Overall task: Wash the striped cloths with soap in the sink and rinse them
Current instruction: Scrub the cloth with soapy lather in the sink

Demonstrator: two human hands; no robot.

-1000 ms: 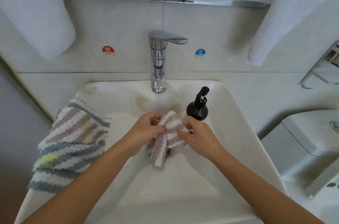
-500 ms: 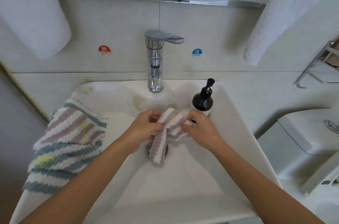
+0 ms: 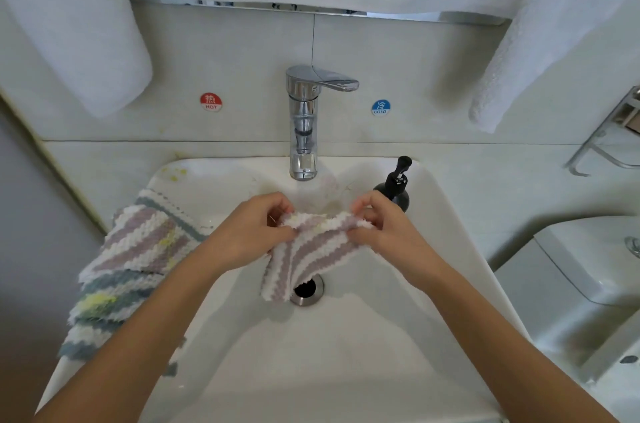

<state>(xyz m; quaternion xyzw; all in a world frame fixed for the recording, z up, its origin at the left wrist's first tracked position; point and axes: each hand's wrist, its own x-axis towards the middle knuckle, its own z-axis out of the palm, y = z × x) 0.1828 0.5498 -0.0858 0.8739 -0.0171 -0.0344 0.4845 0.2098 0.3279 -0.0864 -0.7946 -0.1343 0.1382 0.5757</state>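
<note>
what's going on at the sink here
A person stands at a white sink, holding a purple-and-white striped cloth stretched between the left hand and the right hand, over the drain. No water can be seen running from the faucet. A black soap pump bottle sits on the rim behind the right hand. More striped cloths lie draped over the sink's left edge, some with yellowish stains.

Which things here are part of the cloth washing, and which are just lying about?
In use: striped cloth held by left hand and right hand; waiting cloths; soap pump; tap; sink.
Lying about: white towels; wall rack; toilet.
</note>
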